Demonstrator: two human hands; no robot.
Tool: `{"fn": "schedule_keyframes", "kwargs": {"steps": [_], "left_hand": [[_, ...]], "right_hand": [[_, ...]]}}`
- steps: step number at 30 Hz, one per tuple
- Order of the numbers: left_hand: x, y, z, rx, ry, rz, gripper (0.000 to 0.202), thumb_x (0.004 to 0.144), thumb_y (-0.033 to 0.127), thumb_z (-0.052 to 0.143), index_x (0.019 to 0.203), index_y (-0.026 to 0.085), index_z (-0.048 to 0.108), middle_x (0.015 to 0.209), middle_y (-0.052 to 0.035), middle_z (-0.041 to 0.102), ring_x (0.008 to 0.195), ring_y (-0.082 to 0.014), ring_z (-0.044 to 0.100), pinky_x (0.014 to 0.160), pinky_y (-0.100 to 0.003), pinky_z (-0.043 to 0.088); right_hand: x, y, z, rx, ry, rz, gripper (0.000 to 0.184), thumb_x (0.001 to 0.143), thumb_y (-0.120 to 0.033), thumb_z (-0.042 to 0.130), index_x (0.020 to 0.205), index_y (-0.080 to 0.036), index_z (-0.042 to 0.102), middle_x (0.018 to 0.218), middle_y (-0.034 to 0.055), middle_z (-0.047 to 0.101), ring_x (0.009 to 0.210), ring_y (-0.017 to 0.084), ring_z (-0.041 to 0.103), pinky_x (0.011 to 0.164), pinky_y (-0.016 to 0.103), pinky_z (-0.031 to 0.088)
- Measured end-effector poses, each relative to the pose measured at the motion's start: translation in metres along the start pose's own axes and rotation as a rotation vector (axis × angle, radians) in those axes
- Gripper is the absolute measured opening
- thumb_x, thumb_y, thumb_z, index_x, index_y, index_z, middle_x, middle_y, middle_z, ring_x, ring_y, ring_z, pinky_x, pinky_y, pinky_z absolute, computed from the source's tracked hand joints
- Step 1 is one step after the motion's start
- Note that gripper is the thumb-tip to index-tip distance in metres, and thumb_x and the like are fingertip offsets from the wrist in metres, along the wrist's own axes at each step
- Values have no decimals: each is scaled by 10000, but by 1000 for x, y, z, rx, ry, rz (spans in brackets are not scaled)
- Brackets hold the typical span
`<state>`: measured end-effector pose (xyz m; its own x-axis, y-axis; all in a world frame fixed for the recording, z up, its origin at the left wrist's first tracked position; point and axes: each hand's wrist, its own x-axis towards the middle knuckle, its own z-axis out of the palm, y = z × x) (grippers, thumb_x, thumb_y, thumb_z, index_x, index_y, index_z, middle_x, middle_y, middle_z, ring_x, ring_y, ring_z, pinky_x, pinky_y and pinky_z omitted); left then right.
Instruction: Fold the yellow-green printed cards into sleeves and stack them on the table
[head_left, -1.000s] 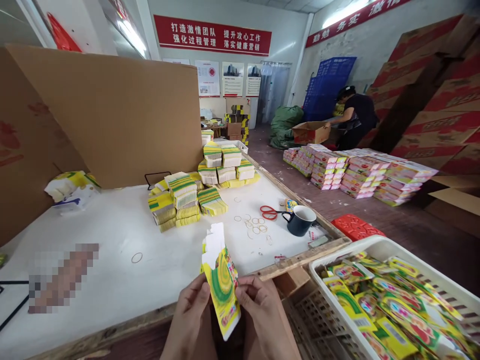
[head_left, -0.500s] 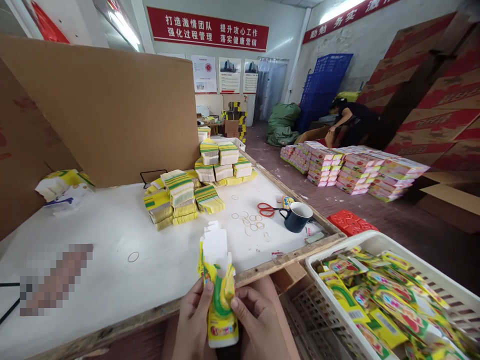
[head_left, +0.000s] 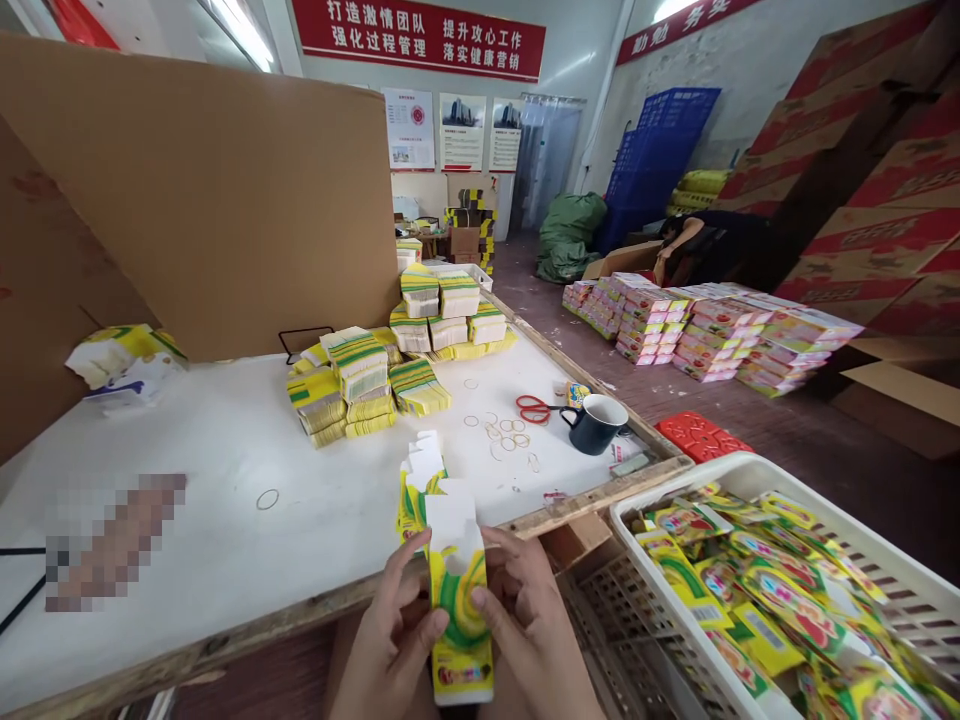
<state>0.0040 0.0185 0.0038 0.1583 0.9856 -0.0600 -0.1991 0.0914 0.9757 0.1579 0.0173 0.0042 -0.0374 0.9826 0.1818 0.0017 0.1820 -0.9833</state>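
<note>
Both hands grip a small yellow and green printed carton (head_left: 460, 600) low in the middle of the view, just in front of the table's wooden edge. My left hand (head_left: 394, 640) pinches its left side, my right hand (head_left: 525, 625) its right side. The carton stands upright with its white top flaps open, and its front face is turned toward me. Behind it on the table lies a thin bunch of flat cartons (head_left: 412, 490).
The white table (head_left: 225, 470) carries piles of flat yellow cartons (head_left: 360, 385), loose rubber bands (head_left: 506, 435), red scissors (head_left: 534, 408) and a dark mug (head_left: 598, 423). A white crate (head_left: 750, 478) of folded cartons stands at my right. A person (head_left: 705, 250) bends over boxes at the back.
The carton has been turned from edge-on to face me and pushed open into a box shape. My hands have dropped slightly lower in the view.
</note>
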Motion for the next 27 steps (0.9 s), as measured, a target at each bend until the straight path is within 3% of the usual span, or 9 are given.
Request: {"fn": "schedule_keyframes", "kwargs": {"steps": [5, 9, 12, 14, 15, 18, 21, 23, 27], "left_hand": [[-6, 9, -10, -67, -212, -55, 422, 776, 326, 664, 1166, 273, 512, 1109, -88, 699, 1047, -291, 628, 845, -376, 494], [-9, 4, -11, -132, -262, -77, 348, 765, 287, 691, 1077, 243, 543, 1020, -75, 707, 988, -264, 641, 811, -341, 473], [-11, 1, -7, -205, -287, -109, 644, 761, 304, 700, 1305, 284, 357, 998, -80, 707, 891, -249, 671, 767, -350, 480], [-11, 1, -3, -272, -315, -128, 869, 747, 319, 714, 1412, 311, 155, 1022, -94, 702, 874, -257, 680, 748, -367, 491], [-11, 2, -2, -284, -334, -129, 894, 736, 322, 723, 1423, 302, 153, 1042, -104, 698, 898, -266, 676, 763, -377, 492], [-8, 4, 0, -226, -346, -105, 616, 746, 315, 710, 1301, 251, 450, 1101, -112, 688, 1006, -285, 641, 848, -389, 478], [-6, -1, -3, -100, -270, -54, 429, 778, 297, 671, 1193, 253, 568, 1132, -97, 691, 1025, -280, 637, 845, -369, 499], [-5, -7, -6, -32, -222, -27, 421, 790, 287, 655, 1202, 258, 571, 1149, -96, 689, 1001, -271, 653, 826, -349, 519], [-6, -17, -7, 19, -226, -18, 434, 833, 286, 596, 1261, 261, 529, 1213, -103, 659, 968, -253, 674, 829, -348, 536]], "right_hand": [[0, -8, -11, 97, -167, 75, 314, 886, -299, 531, 1195, -253, 503, 1036, 54, 627, 901, 176, 617, 817, 294, 496], [2, -13, -19, -9, -280, 75, 164, 900, -291, 511, 1024, -230, 599, 911, 25, 635, 839, 162, 598, 745, 254, 475], [2, -12, -20, -85, -266, 60, 162, 908, -299, 495, 893, -207, 628, 827, 27, 634, 806, 164, 597, 725, 247, 470], [0, -9, -19, -69, -205, 52, 161, 912, -303, 487, 967, -216, 611, 906, 47, 644, 862, 175, 606, 759, 258, 481], [-1, -7, -19, -49, -173, 43, 181, 910, -305, 491, 1040, -227, 591, 988, 62, 638, 924, 183, 604, 797, 270, 483], [-1, -2, -21, -42, -109, 11, 268, 907, -306, 496, 1164, -257, 554, 1155, 84, 587, 1065, 203, 565, 899, 312, 463], [1, -3, -28, -117, -110, -9, 235, 923, -315, 458, 1042, -253, 651, 1042, 71, 621, 1043, 209, 567, 907, 332, 451], [3, -4, -32, -143, -128, 35, 233, 913, -327, 473, 1006, -241, 669, 917, 55, 632, 969, 204, 584, 851, 320, 463], [3, -1, -30, -190, -232, 206, 359, 786, -229, 618, 1140, -223, 559, 674, -33, 568, 609, 138, 542, 547, 228, 413]]}}
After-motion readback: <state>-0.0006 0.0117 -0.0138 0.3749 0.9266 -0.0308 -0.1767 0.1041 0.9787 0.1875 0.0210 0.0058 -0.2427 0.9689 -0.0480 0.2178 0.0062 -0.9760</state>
